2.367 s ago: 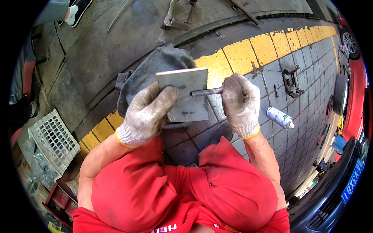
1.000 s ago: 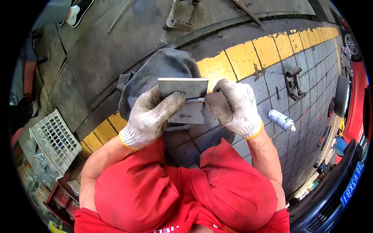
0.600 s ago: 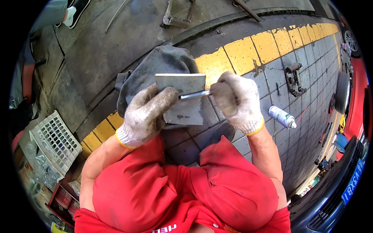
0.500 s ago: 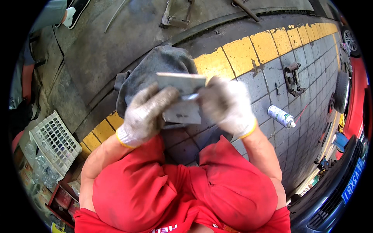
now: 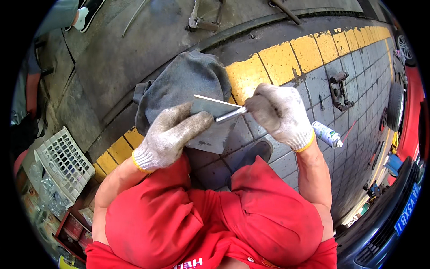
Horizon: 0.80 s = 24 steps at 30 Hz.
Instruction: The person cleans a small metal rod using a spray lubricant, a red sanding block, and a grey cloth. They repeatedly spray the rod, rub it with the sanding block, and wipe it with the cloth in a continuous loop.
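Observation:
My left hand (image 5: 172, 132), in a soiled white work glove, pinches a folded dark grey sheet (image 5: 209, 107) that looks like sandpaper. One edge of it is pale, and a lighter flap hangs below the fingers. My right hand (image 5: 280, 115), gloved the same way, is closed around one end of a thin shiny metal pin (image 5: 231, 114). The pin's other end lies against the sheet, beside my left fingertips. How far the sheet wraps around it I cannot tell. Behind my hands is a dark grey cloth-covered seat or bundle (image 5: 183, 76).
On the tiled floor at right lie a spray can (image 5: 327, 134) with a red straw, a metal bracket (image 5: 341, 92) and a small bolt (image 5: 321, 102). A white plastic crate (image 5: 65, 163) stands at left. Cars and a tyre (image 5: 395, 106) line the right. Another person's foot (image 5: 83, 19) shows at upper left.
My right hand has moved to the right and slightly up, drawing the pin outward from the sheet. The sheet has tilted, its right side lower. My left hand has barely shifted.

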Each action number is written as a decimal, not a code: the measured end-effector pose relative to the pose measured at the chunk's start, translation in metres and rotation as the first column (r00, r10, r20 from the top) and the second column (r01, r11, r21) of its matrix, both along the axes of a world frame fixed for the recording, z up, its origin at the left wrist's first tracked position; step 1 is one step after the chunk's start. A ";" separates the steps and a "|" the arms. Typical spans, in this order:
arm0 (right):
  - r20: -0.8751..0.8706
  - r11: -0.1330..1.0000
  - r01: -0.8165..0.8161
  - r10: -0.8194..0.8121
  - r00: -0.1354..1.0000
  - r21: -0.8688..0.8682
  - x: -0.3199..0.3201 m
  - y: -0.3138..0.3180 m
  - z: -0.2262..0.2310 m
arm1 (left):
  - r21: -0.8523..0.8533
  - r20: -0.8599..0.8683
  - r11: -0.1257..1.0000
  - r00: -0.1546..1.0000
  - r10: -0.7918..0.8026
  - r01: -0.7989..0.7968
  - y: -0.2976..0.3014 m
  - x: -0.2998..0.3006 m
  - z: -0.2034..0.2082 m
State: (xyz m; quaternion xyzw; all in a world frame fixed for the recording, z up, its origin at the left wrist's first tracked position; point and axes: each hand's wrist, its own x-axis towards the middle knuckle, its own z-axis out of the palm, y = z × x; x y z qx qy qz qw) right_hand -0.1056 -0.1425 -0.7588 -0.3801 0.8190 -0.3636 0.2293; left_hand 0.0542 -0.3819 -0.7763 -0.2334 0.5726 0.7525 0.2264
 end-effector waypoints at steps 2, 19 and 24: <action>-0.019 0.997 -0.079 0.080 0.997 0.016 -0.001 -0.001 -0.002 | 0.031 -0.007 0.999 1.000 -0.013 0.013 0.005 -0.004 0.011; -0.213 0.949 -0.316 0.306 0.928 -0.012 0.007 0.008 -0.001 | -0.023 -0.270 0.952 0.914 -0.301 0.307 0.005 -0.005 0.009; -0.095 0.923 -0.378 0.384 0.919 0.076 0.026 -0.008 0.006 | 0.011 -0.267 0.960 0.926 -0.267 0.280 0.003 0.004 0.007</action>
